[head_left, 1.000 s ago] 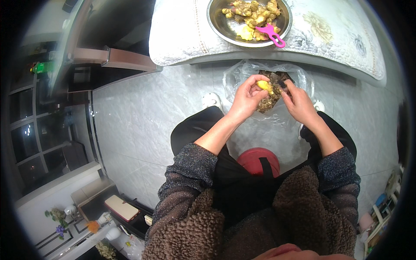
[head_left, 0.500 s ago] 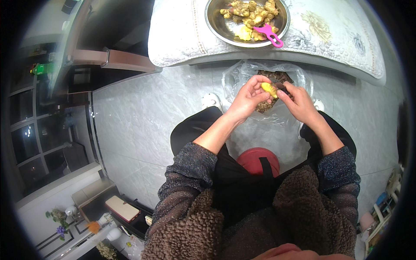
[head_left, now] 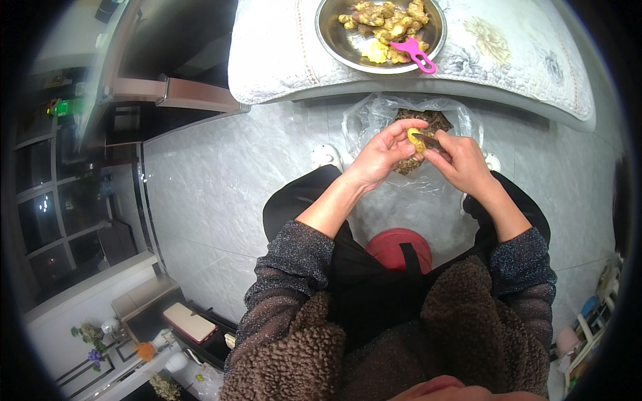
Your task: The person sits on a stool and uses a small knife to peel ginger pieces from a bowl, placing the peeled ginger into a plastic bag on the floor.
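My left hand (head_left: 380,155) holds a small piece of ginger (head_left: 412,138) in its fingers, with yellow flesh showing on it. In my right hand (head_left: 463,160) is a small dark-bladed knife (head_left: 426,140), its blade lying against the ginger; the handle is mostly hidden in my grip. Both hands are above a clear plastic bag (head_left: 361,120) on the floor, which has brown peelings (head_left: 433,120) in it. Beyond them, a steel bowl (head_left: 328,40) holds several knobbly ginger roots (head_left: 391,20), some peeled yellow pieces (head_left: 376,51) and a pink peeler (head_left: 421,57).
The bowl stands on a padded surface with a white quilted cover (head_left: 274,60). Under me is a red stool (head_left: 394,247) on a grey tiled floor (head_left: 200,180). A dark cabinet (head_left: 200,327) is at the lower left, and a rack (head_left: 595,334) at the lower right.
The ginger has turned more upright in my left fingers. The knife has swung so its blade now shows across the ginger. My left index finger has straightened out.
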Tool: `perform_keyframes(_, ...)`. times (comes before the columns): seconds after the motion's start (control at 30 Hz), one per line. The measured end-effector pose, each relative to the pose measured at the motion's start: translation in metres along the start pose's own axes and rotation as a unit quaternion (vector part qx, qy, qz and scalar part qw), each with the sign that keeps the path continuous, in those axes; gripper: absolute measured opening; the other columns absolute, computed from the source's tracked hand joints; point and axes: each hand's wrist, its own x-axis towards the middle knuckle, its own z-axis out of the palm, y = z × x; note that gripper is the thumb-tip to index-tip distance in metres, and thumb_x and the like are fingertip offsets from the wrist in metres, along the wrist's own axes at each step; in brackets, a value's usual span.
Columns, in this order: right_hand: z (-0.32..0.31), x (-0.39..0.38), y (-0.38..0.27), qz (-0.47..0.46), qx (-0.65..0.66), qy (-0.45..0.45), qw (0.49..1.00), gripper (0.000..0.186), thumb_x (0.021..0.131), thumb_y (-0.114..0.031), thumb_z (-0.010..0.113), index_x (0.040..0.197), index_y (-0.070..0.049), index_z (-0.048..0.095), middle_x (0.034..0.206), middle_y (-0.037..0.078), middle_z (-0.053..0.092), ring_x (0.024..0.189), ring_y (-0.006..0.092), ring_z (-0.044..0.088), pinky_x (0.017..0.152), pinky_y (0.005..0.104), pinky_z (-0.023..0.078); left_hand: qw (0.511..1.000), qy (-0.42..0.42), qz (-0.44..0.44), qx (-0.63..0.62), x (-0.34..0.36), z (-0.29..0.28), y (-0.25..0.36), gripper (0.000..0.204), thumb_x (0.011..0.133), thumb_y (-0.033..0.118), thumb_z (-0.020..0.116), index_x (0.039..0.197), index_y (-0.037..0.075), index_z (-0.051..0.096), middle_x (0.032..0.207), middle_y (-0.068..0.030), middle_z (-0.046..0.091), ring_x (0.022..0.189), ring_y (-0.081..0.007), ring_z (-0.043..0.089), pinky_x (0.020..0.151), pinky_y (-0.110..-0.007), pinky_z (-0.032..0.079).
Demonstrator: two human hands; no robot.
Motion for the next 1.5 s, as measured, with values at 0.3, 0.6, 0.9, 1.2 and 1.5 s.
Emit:
perform_keyframes(0.3, 0.005, -0.002, -0.002, -0.015, -0.012, 0.019, 1.0, 0.031, 0.09, -0.031, 0.066, 0.082, -0.003, 0.056, 0.068, 0.017, 0.06, 0.062, 0.0396, 0.059, 0.054, 0.0463, 0.042, 0.999, 0.003, 0.013, 0.049, 0.001, -0.004, -0.005, 0.036, 0.093, -0.002, 0.054, 0.129, 0.003, 0.049, 0.118, -0.0056, 0.059, 0.111, -0.0125, 0.057, 0.099, -0.028, 0.045)
perform_keyframes(0.6, 0.016, -0.005, 0.003, -0.021, -0.012, 0.037, 0.999, 0.028, 0.09, -0.029, 0.067, 0.083, -0.003, 0.059, 0.064, 0.018, 0.059, 0.059, 0.0394, 0.059, 0.052, 0.0454, 0.042, 0.996, 0.022, 0.039, 0.082, 0.0, -0.003, -0.004, 0.037, 0.091, -0.006, 0.054, 0.127, 0.002, 0.05, 0.123, -0.0058, 0.055, 0.114, -0.0134, 0.055, 0.1, -0.029, 0.044)
perform_keyframes(0.9, 0.003, -0.001, -0.001, 0.028, -0.004, 0.026, 0.999, 0.029, 0.087, -0.032, 0.069, 0.084, -0.005, 0.062, 0.063, 0.014, 0.058, 0.058, 0.0335, 0.061, 0.052, 0.0406, 0.043, 0.992, 0.043, 0.041, 0.109, -0.002, -0.002, -0.002, 0.035, 0.093, 0.0, 0.058, 0.127, 0.004, 0.052, 0.118, -0.005, 0.06, 0.11, -0.0115, 0.057, 0.096, -0.027, 0.044)
perform_keyframes(1.2, -0.001, 0.001, 0.001, -0.021, -0.046, 0.001, 0.999, 0.036, 0.086, -0.036, 0.069, 0.08, -0.003, 0.058, 0.065, 0.014, 0.06, 0.059, 0.036, 0.06, 0.052, 0.0429, 0.043, 0.993, 0.004, -0.014, 0.117, -0.002, -0.001, 0.002, 0.042, 0.096, 0.008, 0.057, 0.137, 0.001, 0.051, 0.111, -0.0028, 0.062, 0.093, -0.0095, 0.057, 0.085, -0.025, 0.047)
perform_keyframes(1.5, 0.0, 0.0, 0.003, -0.032, -0.04, -0.024, 0.998, 0.038, 0.088, -0.038, 0.067, 0.077, -0.002, 0.058, 0.064, 0.014, 0.06, 0.059, 0.0359, 0.059, 0.053, 0.0437, 0.042, 0.997, -0.019, -0.06, 0.042, -0.002, -0.005, 0.001, 0.045, 0.097, 0.008, 0.057, 0.14, 0.0, 0.048, 0.113, -0.0038, 0.062, 0.09, -0.0082, 0.057, 0.079, -0.023, 0.047)
